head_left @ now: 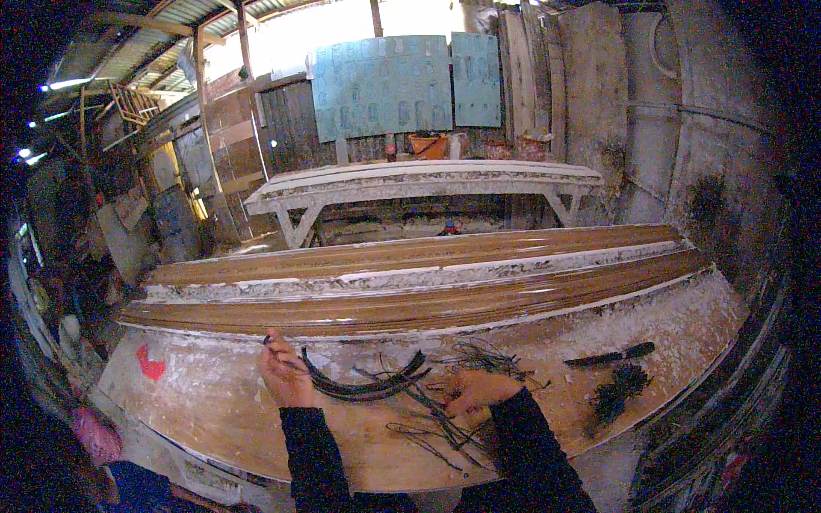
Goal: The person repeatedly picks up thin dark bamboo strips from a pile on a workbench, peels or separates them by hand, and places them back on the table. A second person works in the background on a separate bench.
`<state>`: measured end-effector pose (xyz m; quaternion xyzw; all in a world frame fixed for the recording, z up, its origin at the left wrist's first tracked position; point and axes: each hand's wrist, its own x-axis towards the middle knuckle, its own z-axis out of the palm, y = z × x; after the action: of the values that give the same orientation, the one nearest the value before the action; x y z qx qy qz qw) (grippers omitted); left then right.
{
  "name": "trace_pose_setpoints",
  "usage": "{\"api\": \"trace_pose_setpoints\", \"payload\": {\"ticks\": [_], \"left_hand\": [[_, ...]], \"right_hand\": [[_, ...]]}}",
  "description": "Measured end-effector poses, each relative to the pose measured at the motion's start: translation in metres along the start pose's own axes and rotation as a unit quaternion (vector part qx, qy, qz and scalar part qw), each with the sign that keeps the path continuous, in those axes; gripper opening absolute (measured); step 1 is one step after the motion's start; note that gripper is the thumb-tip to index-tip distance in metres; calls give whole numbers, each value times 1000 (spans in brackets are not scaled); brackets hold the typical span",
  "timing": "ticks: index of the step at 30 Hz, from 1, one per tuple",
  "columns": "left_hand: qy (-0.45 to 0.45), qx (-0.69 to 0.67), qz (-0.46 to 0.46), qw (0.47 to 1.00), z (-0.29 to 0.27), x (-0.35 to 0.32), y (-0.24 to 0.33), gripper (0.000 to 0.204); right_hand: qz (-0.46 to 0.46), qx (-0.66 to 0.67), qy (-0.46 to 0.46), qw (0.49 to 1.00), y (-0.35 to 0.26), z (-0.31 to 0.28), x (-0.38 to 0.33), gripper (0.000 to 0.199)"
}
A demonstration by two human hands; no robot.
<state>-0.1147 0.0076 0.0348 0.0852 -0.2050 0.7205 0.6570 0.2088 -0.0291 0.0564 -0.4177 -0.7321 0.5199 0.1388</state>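
Close to the near edge of the brown moulded panel (410, 301), my left hand (287, 374) is raised with thumb and forefinger pinched together. Something small and dark shows at those fingertips, too small to name. A curved bundle of black strips (368, 390) lies on the board just right of that hand. My right hand (484, 391) is bent low over a loose tangle of thin dark strands (446, 427), fingers closed on some of them. More wiry strands (489, 356) spread just beyond it.
To the right lie a dark knife-like tool (609, 355) and a dark bristly clump (622, 391). A red scrap (150, 363) is at the left of the wooden tabletop (214, 410). Behind stands a whitish bench (428, 178) with an orange bucket (428, 146) beyond. Another person's arm (205, 498) shows at lower left.
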Motion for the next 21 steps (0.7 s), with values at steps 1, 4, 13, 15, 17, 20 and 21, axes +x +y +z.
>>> {"api": "trace_pose_setpoints", "payload": {"ticks": [1, 4, 13, 15, 17, 20, 21], "left_hand": [[-30, -19, -23, 999, -2, 0, 7, 36], [-77, -66, -43, 994, -3, -2, 22, 34], [19, 120, -5, 993, 2, -1, 20, 17], [105, 384, 2, 917, 4, -4, 1, 14], [100, 535, -31, 839, 4, -12, -27, 11], [22, 624, -187, 759, 10, -22, -58, 8], [-4, 630, -251, 735, 13, -23, -65, 9]], "right_hand": [[-3, 6, 22, 1000, 0, 3, -2, 23], [9, -16, 10, 1000, 0, 4, -3, 23], [32, -133, -53, 989, 8, -2, 2, 26], [32, -146, -57, 987, 12, -4, 5, 26], [24, -142, -38, 989, 15, -5, 8, 26], [-2, -96, 52, 994, 11, -4, 12, 26], [-11, -70, 107, 992, 7, -5, 13, 27]]}}
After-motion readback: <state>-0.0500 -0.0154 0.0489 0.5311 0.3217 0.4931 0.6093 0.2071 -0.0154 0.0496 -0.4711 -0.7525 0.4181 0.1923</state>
